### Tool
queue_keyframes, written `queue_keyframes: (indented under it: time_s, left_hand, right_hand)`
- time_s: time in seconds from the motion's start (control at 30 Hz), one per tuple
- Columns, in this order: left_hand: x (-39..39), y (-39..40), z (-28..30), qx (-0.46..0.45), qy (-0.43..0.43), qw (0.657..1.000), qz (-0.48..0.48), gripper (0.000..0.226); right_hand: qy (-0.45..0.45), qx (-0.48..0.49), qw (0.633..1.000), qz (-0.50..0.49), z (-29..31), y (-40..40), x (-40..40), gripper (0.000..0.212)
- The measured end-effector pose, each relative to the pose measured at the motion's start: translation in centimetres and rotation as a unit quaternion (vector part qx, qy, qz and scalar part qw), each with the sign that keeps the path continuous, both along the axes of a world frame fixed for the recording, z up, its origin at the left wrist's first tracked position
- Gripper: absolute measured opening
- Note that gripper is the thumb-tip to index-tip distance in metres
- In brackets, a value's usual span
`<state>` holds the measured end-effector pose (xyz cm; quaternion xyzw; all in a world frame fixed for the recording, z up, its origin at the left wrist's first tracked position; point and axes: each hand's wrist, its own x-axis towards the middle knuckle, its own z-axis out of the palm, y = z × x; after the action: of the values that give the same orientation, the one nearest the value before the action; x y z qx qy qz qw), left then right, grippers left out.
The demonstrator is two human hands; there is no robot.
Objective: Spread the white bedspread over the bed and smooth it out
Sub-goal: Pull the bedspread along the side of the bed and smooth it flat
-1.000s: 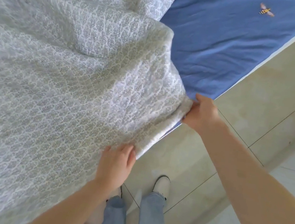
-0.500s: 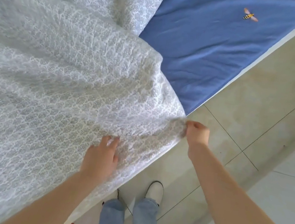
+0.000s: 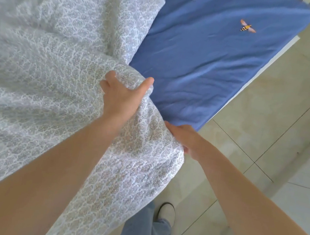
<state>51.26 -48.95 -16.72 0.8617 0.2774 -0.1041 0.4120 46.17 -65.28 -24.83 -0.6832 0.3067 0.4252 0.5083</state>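
The left hand (image 3: 121, 96) has moved from the near hem up to the bunched fold and now grips it. The right hand (image 3: 185, 139) still pinches the bedspread (image 3: 55, 83) edge. The bedspread covers the bed's left; the blue sheet (image 3: 208, 55) stays bare, so spreading remains.

Under the hands, the bedspread (image 3: 54, 87) is quilted, textured matt cloth; beyond, a smooth blue cotton-like sheet (image 3: 207, 65); glossy floor tiles (image 3: 260, 116).
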Motion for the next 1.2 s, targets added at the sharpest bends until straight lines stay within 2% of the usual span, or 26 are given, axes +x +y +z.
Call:
queue_keyframes:
  time_s: [0.07, 0.1, 0.23, 0.3, 0.37, 0.43, 0.53, 0.6, 0.63, 0.7, 0.77, 0.8, 0.9, 1.0, 1.03, 1.13, 1.2]
  left_hand:
    - [2.0, -0.1, -0.2, 0.004, 0.066, 0.998, -0.008, 0.112]
    - [2.3, 0.2, -0.4, 0.012, 0.079, 0.997, -0.024, 0.107]
    - [1.2, 3.1, -1.6, 0.019, 0.066, 0.997, -0.048, 0.041]
    - [-0.3, 4.8, -2.1, 0.006, 0.082, 0.997, -0.008, 0.023]
    - [-2.2, 6.9, -2.9, -0.001, 0.101, 0.994, 0.051, 0.021]
    - [-4.5, 8.9, -3.7, -0.012, 0.132, 0.983, 0.124, 0.020]
    - [-7.4, 10.2, -4.8, -0.054, 0.160, 0.962, 0.215, 0.019]
    - [-8.3, 9.3, -4.9, -0.085, 0.169, 0.959, 0.211, 0.020]
    - [-8.4, 8.4, -4.9, -0.091, 0.163, 0.965, 0.184, 0.023]
    - [-8.2, 7.0, -4.9, -0.074, 0.144, 0.980, 0.119, 0.025]
    - [-7.6, 6.3, -4.7, -0.048, 0.130, 0.987, 0.084, 0.026]
    - [-7.3, 6.3, -4.8, -0.041, 0.128, 0.988, 0.073, 0.023]
    - [-6.8, 6.7, -4.9, -0.026, 0.134, 0.990, 0.033, 0.017]
    - [-7.1, 7.5, -4.9, -0.017, 0.140, 0.990, 0.011, 0.015]
    - [-7.2, 7.8, -4.9, -0.019, 0.143, 0.990, 0.007, 0.013]
    - [-7.2, 8.5, -4.9, -0.034, 0.151, 0.988, 0.015, 0.019]
    - [-7.2, 8.6, -5.1, -0.043, 0.156, 0.987, 0.025, 0.023]
  right_hand:
    - [0.012, 0.023, 1.000, 0.014, -0.1, 0.6, -0.1, 0.074]
    - [0.009, 0.029, 1.000, -0.001, -0.1, 0.6, -0.2, 0.074]
    - [0.017, 0.077, 0.987, -0.138, 0.3, 0.1, -0.3, 0.057]
    - [0.043, 0.112, 0.977, -0.174, 0.6, 0.1, -0.5, 0.052]
    - [0.045, 0.100, 0.983, -0.149, 1.1, 0.7, -0.3, 0.038]
    - [-0.003, 0.062, 0.985, -0.161, 1.9, 1.2, 0.0, 0.022]
    - [-0.120, 0.082, 0.941, -0.304, 3.0, 0.8, 0.0, 0.015]
    - [-0.153, 0.043, 0.900, -0.406, 3.1, -0.5, -1.1, 0.015]
    - [-0.138, -0.007, 0.891, -0.432, 2.4, -1.6, -2.0, 0.016]
    - [-0.052, -0.111, 0.917, -0.380, 0.5, -3.4, -3.7, 0.022]
    - [0.046, -0.138, 0.965, -0.218, -0.8, -4.2, -4.6, 0.024]
    - [0.061, -0.148, 0.976, -0.145, -1.2, -4.2, -4.3, 0.022]
    - [-0.036, -0.180, 0.982, -0.053, -0.9, -3.3, -1.2, 0.013]
    - [-0.145, -0.187, 0.971, 0.039, -0.2, -1.2, 2.9, 0.014]
    - [-0.165, -0.188, 0.966, 0.064, -0.3, -0.4, 4.0, 0.016]
    - [-0.186, -0.148, 0.966, 0.102, -1.2, 2.2, 6.8, 0.046]
    - [-0.172, -0.140, 0.960, 0.170, -1.9, 3.8, 7.8, 0.048]
